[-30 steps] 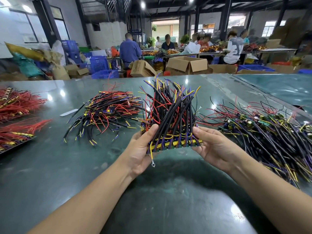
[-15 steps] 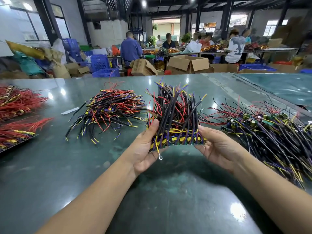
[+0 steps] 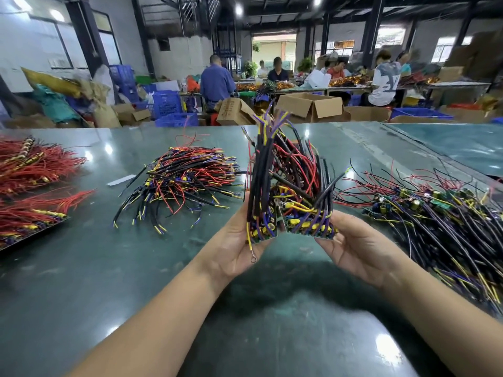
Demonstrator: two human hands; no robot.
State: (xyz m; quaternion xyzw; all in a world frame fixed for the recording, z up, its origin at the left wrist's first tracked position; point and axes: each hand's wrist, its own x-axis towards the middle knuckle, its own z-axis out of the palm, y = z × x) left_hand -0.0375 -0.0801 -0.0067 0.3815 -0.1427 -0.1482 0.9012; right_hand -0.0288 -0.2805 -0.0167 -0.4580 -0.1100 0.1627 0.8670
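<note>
I hold a panel of small circuit boards (image 3: 304, 227) bristling with black, red, yellow and purple wires (image 3: 285, 170) above the green table (image 3: 136, 268). The panel is bent into a V along a middle seam. My left hand (image 3: 234, 248) grips the left section (image 3: 262, 232) by its outer edge, with the fingers hidden behind it. My right hand (image 3: 359, 251) grips the right section from the other side. The wires stand upright and fan out. One yellow lead with a ring terminal (image 3: 253, 258) hangs over my left palm.
A loose pile of wired pieces (image 3: 185, 183) lies left of centre, and a bigger heap with boards (image 3: 435, 213) lies at the right. Red-wired panels (image 3: 32, 164) sit at the far left. A white strip (image 3: 121, 180) lies nearby. Cardboard boxes (image 3: 310, 107) and seated people are beyond the table.
The flat panel has folded along its middle, and its two sections now tilt toward each other. Both hands have rotated inward and the wires have risen upright.
</note>
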